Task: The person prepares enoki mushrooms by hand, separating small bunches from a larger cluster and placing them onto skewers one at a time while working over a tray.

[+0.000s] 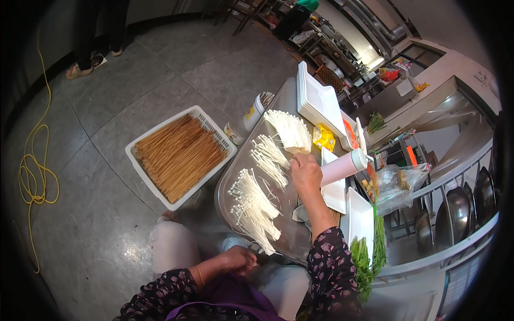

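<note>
My right hand [306, 172] reaches over a metal table [287, 224], fingers curled against the root end of a large bunch of enoki mushrooms [290, 130]. A smaller clump of enoki [270, 158] lies beside that hand, its stem ends close to the fingers. Nearer to me, separated enoki bundles [255, 208] lie side by side with their caps to the left. My left hand [239, 259] is low over my lap, by the table's near edge, fingers curled. A small pale bit shows at its fingertips; whether it is gripped is unclear.
A white plastic basket [130, 150] of thin wooden skewers [180, 158] sits left of the table. White trays [321, 102], a yellow packet [323, 137], a pink cylindrical bottle [341, 168] and leafy greens [363, 265] line the right side. A yellow cable [36, 172] crosses the floor.
</note>
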A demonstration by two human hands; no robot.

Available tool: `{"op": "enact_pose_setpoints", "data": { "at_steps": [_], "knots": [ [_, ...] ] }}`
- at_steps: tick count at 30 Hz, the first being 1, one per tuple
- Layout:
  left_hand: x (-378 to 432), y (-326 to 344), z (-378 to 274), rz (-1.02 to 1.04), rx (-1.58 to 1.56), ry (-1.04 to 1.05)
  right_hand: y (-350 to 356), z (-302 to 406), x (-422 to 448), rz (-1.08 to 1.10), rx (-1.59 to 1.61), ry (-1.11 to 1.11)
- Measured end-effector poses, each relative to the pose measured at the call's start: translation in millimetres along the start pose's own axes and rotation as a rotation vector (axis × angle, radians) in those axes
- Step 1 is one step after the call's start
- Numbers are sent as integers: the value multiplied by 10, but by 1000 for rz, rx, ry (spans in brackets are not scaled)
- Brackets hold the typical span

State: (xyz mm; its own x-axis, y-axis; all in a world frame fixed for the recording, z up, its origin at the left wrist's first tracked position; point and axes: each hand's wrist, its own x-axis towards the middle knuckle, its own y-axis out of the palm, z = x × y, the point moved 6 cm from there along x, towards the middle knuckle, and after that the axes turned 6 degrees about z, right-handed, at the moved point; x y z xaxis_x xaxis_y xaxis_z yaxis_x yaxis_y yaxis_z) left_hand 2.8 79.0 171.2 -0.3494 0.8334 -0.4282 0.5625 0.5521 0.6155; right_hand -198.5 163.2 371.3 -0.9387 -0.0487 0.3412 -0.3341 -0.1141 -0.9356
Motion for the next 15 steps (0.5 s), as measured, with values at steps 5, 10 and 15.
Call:
{"op": "enact_pose_setpoints", "data": {
  "at_steps": [5, 10, 15],
  "knots": [
    [10, 27, -25, -2, 54, 15, -27, -6, 198, -63, 4, -143],
    [49, 3, 22, 25, 39, 42, 171, 103, 386, 50, -133, -221],
    [63, 12, 52, -3, 3, 18, 282, 39, 462, 55, -217, -214]
  ]
}}
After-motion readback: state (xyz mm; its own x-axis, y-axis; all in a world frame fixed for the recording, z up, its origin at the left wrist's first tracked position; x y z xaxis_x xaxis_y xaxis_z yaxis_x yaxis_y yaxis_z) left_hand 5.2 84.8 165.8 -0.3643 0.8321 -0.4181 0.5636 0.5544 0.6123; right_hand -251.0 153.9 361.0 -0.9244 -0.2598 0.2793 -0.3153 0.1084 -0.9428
